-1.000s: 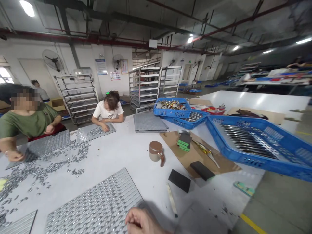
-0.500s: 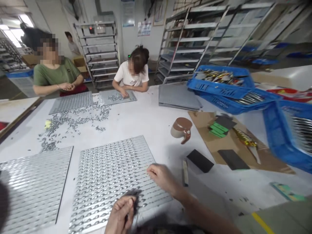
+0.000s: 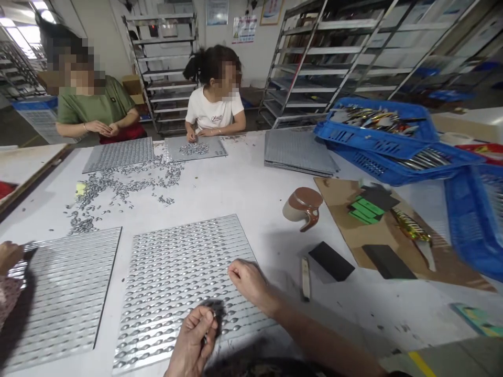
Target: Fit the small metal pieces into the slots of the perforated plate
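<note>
A silver slotted tray filled with rows of small metal pieces lies on the white table in front of me. My right hand rests on the tray's right edge with its fingers curled down onto the slots; what they pinch is hidden. My left hand is closed at the tray's near edge, pinching a small dark bunch of metal pieces. A second filled tray lies to the left, and another person's hand touches its far left corner.
Loose metal pieces are scattered mid-table. Two seated people work at trays on the far side. To the right are a brown cup, a thin metal strip, black blocks, cardboard, and blue crates.
The view has swung down and left from the room to the tray. My right hand has shifted slightly left on the tray and my left hand has come into view pinching pieces. Another person's hand appeared at left.
</note>
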The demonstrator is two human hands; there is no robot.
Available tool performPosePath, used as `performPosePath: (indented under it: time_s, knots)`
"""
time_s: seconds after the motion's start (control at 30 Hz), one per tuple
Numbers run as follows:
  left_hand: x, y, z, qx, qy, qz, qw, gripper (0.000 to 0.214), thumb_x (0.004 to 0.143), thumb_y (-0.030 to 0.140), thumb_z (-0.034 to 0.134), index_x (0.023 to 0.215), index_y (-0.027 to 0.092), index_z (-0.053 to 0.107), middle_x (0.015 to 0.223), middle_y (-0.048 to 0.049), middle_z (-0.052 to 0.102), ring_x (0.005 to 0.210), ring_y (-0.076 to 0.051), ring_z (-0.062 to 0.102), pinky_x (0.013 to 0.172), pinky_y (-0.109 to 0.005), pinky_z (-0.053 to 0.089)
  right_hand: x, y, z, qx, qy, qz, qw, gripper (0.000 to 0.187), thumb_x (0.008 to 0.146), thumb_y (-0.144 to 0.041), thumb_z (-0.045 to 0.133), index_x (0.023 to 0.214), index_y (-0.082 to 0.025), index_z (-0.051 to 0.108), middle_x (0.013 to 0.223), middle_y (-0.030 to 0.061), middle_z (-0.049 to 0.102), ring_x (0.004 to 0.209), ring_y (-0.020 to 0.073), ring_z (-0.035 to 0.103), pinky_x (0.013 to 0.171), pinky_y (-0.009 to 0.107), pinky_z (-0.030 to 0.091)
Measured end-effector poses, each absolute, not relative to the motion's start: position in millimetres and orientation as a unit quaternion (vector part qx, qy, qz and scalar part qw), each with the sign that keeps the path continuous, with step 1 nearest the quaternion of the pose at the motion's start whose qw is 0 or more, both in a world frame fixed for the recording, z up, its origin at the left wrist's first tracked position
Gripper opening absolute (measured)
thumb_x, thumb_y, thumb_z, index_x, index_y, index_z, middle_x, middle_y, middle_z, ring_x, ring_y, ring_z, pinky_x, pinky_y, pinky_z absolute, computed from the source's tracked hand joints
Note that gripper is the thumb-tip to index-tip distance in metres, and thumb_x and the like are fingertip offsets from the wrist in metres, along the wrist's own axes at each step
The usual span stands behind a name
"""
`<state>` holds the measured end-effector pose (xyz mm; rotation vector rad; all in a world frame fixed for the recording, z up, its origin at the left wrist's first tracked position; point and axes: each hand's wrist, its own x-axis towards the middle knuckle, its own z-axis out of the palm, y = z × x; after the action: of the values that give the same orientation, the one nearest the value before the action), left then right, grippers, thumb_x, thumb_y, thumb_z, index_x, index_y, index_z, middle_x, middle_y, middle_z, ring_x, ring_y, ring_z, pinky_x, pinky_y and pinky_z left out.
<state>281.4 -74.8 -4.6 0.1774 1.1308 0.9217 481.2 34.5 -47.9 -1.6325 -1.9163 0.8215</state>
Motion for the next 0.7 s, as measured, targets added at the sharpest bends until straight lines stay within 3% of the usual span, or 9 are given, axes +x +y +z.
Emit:
performPosePath:
  time_s: [0.1, 0.2, 0.37, 0.47, 0.6, 0.7]
  knots:
    - [283, -73, -1, 0.072, 0.520, 0.422, 0.739, 0.059, 0.047, 0.049, 0.107, 0.076, 0.016, 0.068, 0.065, 0.0024, 0.065, 0.050, -0.001, 0.040, 0.046, -0.011, 0.026, 483, 32, -37, -0.604, -0.690, 0.308, 0.251, 0.013, 0.088, -0.013, 0.057, 0.086, -0.023, 0.065, 0.067, -0.0016, 0.068, 0.063, 0.0182, 0.064, 0.063, 0.027, 0.043]
    - [287, -73, 2, 0.073, 0.519, 0.424, 0.739, 0.061, 0.046, 0.052, 0.107, 0.075, 0.017, 0.065, 0.063, 0.0037, 0.063, 0.047, -0.001, 0.036, 0.042, -0.013, 0.020, 483, 14, -16, -0.566, -0.673, 0.367, 0.302, 0.008, 0.093, -0.022, 0.058, 0.092, -0.024, 0.066, 0.068, -0.0022, 0.068, 0.064, 0.0187, 0.065, 0.063, 0.027, 0.046]
    - [302, -74, -1, 0.092, 0.487, 0.441, 0.748, 0.061, 0.051, 0.057, 0.104, 0.070, 0.019, 0.060, 0.052, 0.0076, 0.053, 0.045, -0.002, 0.029, 0.040, -0.015, 0.016, 473, -36, 13, -0.457, -0.659, 0.516, 0.301, 0.007, 0.088, -0.023, 0.066, 0.091, -0.026, 0.071, 0.085, -0.0007, 0.077, 0.077, 0.0175, 0.071, 0.069, 0.025, 0.052]
    - [309, -73, -5, 0.112, 0.471, 0.452, 0.749, 0.060, 0.055, 0.060, 0.101, 0.068, 0.019, 0.059, 0.048, 0.0095, 0.046, 0.043, -0.002, 0.025, 0.039, -0.016, 0.015, 468, -50, 10, -0.468, -0.632, 0.535, 0.308, 0.008, 0.091, -0.027, 0.066, 0.083, -0.024, 0.069, 0.081, -0.0008, 0.075, 0.073, 0.0162, 0.069, 0.068, 0.025, 0.052]
    - [308, -71, -5, 0.121, 0.485, 0.449, 0.741, 0.061, 0.054, 0.061, 0.101, 0.072, 0.016, 0.063, 0.062, 0.0029, 0.063, 0.044, -0.001, 0.031, 0.038, -0.016, 0.015, 475, -38, -6, -0.496, -0.598, 0.560, 0.287, 0.013, 0.094, -0.034, 0.060, 0.087, -0.025, 0.065, 0.075, -0.0016, 0.070, 0.065, 0.0155, 0.065, 0.061, 0.024, 0.051]
    - [303, -72, -1, 0.110, 0.495, 0.439, 0.742, 0.061, 0.053, 0.058, 0.102, 0.078, 0.015, 0.067, 0.069, 0.0003, 0.068, 0.047, -0.001, 0.035, 0.040, -0.015, 0.013, 486, -22, -11, -0.527, -0.623, 0.507, 0.277, 0.014, 0.095, -0.032, 0.055, 0.084, -0.025, 0.061, 0.073, -0.0011, 0.067, 0.067, 0.0167, 0.063, 0.061, 0.025, 0.050]
